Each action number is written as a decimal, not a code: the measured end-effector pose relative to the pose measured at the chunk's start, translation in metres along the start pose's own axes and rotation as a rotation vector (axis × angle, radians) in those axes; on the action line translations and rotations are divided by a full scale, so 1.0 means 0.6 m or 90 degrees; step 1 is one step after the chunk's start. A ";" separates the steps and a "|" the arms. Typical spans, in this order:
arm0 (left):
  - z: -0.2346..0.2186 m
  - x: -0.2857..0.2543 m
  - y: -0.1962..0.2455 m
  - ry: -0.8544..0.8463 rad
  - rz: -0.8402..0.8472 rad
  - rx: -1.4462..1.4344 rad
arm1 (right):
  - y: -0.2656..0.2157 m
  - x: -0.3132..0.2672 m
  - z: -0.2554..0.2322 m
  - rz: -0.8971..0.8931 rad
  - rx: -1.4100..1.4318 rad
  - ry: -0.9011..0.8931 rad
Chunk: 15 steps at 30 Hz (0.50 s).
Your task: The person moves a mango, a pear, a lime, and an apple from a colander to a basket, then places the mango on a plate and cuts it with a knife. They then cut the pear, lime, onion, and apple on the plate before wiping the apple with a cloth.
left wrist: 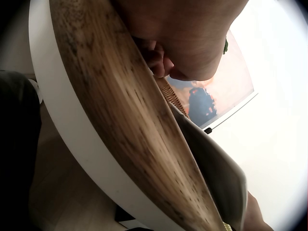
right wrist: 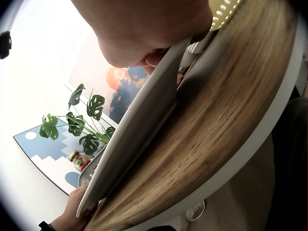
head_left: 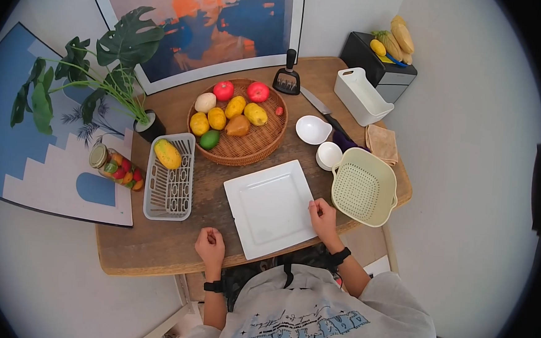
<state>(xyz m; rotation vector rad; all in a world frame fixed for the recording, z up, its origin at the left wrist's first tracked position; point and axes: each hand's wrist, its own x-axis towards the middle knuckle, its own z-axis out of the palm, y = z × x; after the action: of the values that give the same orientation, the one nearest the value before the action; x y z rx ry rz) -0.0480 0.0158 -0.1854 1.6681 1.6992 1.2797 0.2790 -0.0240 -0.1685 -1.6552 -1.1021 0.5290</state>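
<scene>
A square white plate (head_left: 270, 207) lies near the front of the wooden table. My left hand (head_left: 210, 247) rests on the table to the plate's lower left, fingers loosely curled, holding nothing. At the plate's right rim is my right hand (head_left: 323, 219), its fingers also loosely curled. In the right wrist view that hand (right wrist: 154, 33) overlaps the raised plate edge (right wrist: 139, 110). Left of the plate, a grey plastic basket (head_left: 149, 189) contains one yellow fruit (head_left: 168, 154). Behind the plate, a round wicker tray (head_left: 256, 144) bears several red, yellow, orange and green fruits.
A cream colander (head_left: 365, 187), a small white cup (head_left: 329, 155), a white bowl (head_left: 313, 129), a knife (head_left: 316, 102), a masher (head_left: 287, 80), a white bin (head_left: 363, 97) and a folded cloth (head_left: 381, 144) are on the right. A jar (head_left: 117, 167) and a potted plant (head_left: 150, 126) stand left.
</scene>
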 end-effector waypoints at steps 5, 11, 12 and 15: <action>-0.001 0.001 0.003 0.001 -0.004 0.002 | -0.005 0.000 -0.001 -0.007 -0.010 0.003; 0.000 0.001 0.003 0.001 -0.003 0.003 | -0.003 0.000 -0.001 0.001 -0.006 -0.001; -0.001 0.001 0.002 0.001 -0.002 0.003 | -0.003 0.000 -0.001 0.001 -0.005 -0.001; 0.000 0.001 0.002 0.001 -0.001 0.001 | -0.005 0.000 -0.001 0.005 0.004 0.000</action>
<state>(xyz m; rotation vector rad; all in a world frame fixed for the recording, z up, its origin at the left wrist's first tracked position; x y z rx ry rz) -0.0475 0.0159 -0.1842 1.6659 1.7022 1.2801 0.2781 -0.0242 -0.1655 -1.6547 -1.0945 0.5368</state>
